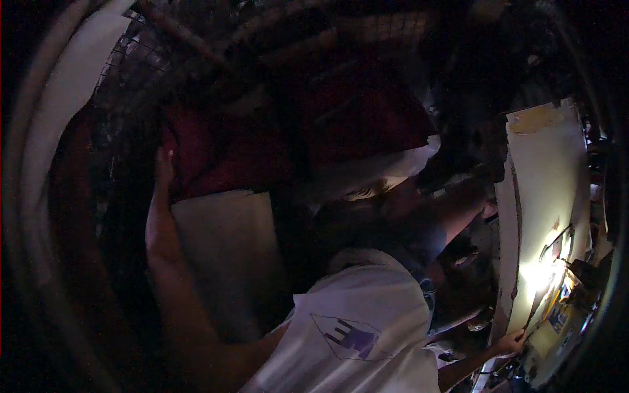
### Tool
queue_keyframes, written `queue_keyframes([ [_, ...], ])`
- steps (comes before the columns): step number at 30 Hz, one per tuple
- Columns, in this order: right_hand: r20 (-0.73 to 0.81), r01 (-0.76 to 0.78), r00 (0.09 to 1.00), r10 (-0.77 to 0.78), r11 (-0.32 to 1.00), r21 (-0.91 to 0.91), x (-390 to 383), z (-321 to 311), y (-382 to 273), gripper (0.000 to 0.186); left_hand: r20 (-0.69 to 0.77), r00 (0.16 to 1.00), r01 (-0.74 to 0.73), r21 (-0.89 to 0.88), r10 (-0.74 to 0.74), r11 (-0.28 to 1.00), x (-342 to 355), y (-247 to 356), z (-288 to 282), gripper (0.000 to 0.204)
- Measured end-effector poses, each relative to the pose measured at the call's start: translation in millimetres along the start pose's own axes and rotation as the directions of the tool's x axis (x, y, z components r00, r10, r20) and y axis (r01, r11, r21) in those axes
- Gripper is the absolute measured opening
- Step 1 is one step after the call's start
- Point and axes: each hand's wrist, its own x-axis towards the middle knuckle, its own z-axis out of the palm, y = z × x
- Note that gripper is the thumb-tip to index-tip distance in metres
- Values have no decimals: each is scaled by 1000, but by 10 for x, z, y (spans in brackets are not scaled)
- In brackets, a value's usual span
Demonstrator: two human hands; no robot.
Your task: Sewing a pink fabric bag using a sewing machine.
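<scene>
On the left, my left hand (165, 165) is at the side edge of a dark red cushion-like block (226, 154). Its fingers are mostly lost in the dark. Below that block, a pale flat board or box side (229, 242) shows beside my left forearm. At the lower right, my right hand (510, 343) has its fingers closed by the lower edge of a tall whitish panel (544, 190). A thin dark strip runs up from those fingers along the panel; whether they grip it or the panel's edge is unclear.
Strong light falls on the panel's lower part, by a small dark-framed piece (557, 245). Cluttered small items (557, 321) lie right of it. A second dark red block (367, 118) rests over whitish wrapping (393, 167). Wire mesh and a pale curved strip (72, 92) stand upper left.
</scene>
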Motion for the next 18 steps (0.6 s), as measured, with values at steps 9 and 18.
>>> queue_keyframes([
  [9, 15, 110, 993, -113, 984, 138, 100, 180, 421, 32, 421, 880, 234, 13, -218, 972, 33, 235, 26, 52],
  [18, -52, 192, 981, -189, 978, 84, 57, 59, 278, 33, 652, 723, -356, 65, 231, 932, 487, 2132, -202, 39],
])
